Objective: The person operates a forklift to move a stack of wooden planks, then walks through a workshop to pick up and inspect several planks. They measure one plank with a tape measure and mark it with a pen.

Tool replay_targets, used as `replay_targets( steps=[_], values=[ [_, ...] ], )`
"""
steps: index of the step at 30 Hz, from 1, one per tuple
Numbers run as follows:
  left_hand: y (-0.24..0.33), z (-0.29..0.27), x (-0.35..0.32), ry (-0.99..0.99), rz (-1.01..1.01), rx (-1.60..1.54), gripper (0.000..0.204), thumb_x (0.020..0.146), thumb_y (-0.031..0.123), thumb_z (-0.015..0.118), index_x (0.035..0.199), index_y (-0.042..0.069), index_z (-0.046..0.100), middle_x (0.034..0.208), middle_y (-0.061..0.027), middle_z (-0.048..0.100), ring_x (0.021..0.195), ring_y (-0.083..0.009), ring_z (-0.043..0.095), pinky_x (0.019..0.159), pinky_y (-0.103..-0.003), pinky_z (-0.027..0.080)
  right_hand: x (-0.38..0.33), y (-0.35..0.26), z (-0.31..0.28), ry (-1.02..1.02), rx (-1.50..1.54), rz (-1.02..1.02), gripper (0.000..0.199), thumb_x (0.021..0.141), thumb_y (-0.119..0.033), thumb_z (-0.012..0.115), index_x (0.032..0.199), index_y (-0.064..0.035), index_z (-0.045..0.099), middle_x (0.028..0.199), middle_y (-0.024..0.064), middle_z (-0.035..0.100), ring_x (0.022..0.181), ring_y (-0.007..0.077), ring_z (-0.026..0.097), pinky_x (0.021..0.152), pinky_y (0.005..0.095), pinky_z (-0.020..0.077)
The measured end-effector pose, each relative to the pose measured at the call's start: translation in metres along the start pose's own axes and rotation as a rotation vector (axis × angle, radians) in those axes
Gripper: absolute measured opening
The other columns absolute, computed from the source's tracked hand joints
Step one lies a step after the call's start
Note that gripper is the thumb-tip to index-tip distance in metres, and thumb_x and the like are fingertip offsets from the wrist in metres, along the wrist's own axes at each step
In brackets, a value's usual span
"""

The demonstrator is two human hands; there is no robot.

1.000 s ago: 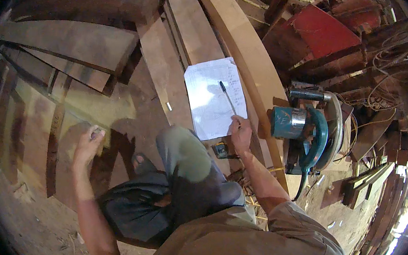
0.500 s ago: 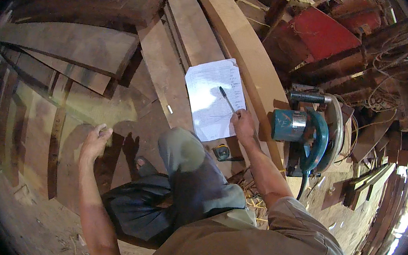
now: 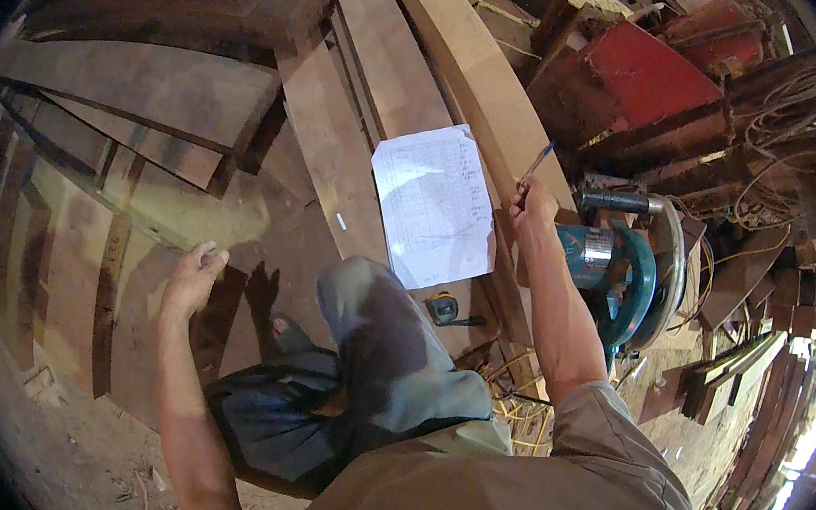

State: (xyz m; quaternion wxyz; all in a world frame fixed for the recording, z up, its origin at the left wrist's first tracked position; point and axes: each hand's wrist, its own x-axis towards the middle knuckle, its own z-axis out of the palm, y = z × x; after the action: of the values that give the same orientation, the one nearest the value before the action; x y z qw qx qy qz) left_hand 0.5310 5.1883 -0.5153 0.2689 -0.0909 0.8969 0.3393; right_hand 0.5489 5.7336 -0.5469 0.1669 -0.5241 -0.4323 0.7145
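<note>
From the head view I have my right hand (image 3: 534, 207) pinching a pencil (image 3: 538, 159), fingers closed round its lower end, the tip pointing up and away from me. The hand sits at the right edge of a white sheet of paper (image 3: 434, 203) covered in handwritten rows, right where the sheet meets the long pale curved plank (image 3: 478, 82). The paper lies just left of that hand, its long axis running away from me and leaning slightly left, following the boards under it. So the right hand is far nearer the sheet.

My left hand (image 3: 192, 276) is well apart, out to the left, fingers curled loosely and pressed down on a broad dark board (image 3: 76, 257); it holds nothing that I can see.

Just right of the pencil hand rests a teal circular saw (image 3: 623, 269). A small tape measure (image 3: 442, 308) lies near the paper's near edge, beside my bent knee (image 3: 363, 300). A red box (image 3: 650, 76) sits beyond.
</note>
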Motion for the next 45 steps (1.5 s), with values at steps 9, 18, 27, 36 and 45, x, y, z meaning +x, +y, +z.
replay_targets(
  steps=[9,18,27,36,45],
  values=[
    [-0.013,0.0,0.002,0.027,0.005,-0.051,0.063,0.088,0.045,0.06,0.133,0.002,0.05,0.121,-0.0216,0.06,0.114,-0.0318,0.057,0.098,-0.038,0.041,0.008,0.005,0.003,0.028,0.043,0.021,0.014,0.086,-0.015,0.058,0.074,-0.0093,0.054,0.063,0.0016,0.049,0.051,0.0135,0.048,0.042,0.028,0.0353],
    [-0.011,0.006,0.007,0.014,-0.034,-0.025,0.061,0.088,0.045,0.06,0.132,0.003,0.051,0.123,-0.0219,0.058,0.119,-0.0322,0.053,0.1,-0.039,0.04,0.072,0.01,-0.028,-0.028,-1.42,-0.805,0.023,0.086,-0.019,0.052,0.089,-0.0021,0.067,0.086,0.0122,0.066,0.076,0.0211,0.064,0.054,0.0398,0.049],
    [0.025,-0.002,-0.019,0.0,0.019,0.002,0.065,0.087,0.049,0.059,0.133,0.004,0.05,0.133,-0.02,0.053,0.124,-0.0314,0.05,0.104,-0.039,0.039,0.088,-0.009,-0.022,0.17,-2.203,-0.894,0.041,0.091,-0.037,0.05,0.117,-0.0072,0.062,0.114,0.0099,0.062,0.099,0.0289,0.061,0.067,0.0547,0.0488],
    [0.008,-0.001,-0.016,0.02,-0.059,0.087,0.062,0.091,0.043,0.057,0.136,0.003,0.046,0.132,-0.0179,0.055,0.122,-0.0289,0.053,0.103,-0.038,0.039,0.11,0.005,-0.02,0.135,-1.175,-0.812,0.038,0.088,-0.029,0.057,0.11,0.0019,0.061,0.1,0.0154,0.064,0.089,0.0286,0.061,0.072,0.0455,0.0476],
    [0.012,0.001,-0.018,0.024,-0.061,0.092,0.062,0.091,0.046,0.056,0.136,0.004,0.046,0.131,-0.0182,0.055,0.124,-0.0315,0.051,0.105,-0.039,0.036,0.009,-0.008,0.005,0.022,-0.729,-0.82,0.04,0.089,-0.023,0.059,0.115,0.0088,0.057,0.094,0.0202,0.064,0.085,0.0299,0.06,0.076,0.0382,0.0468]
  ],
)
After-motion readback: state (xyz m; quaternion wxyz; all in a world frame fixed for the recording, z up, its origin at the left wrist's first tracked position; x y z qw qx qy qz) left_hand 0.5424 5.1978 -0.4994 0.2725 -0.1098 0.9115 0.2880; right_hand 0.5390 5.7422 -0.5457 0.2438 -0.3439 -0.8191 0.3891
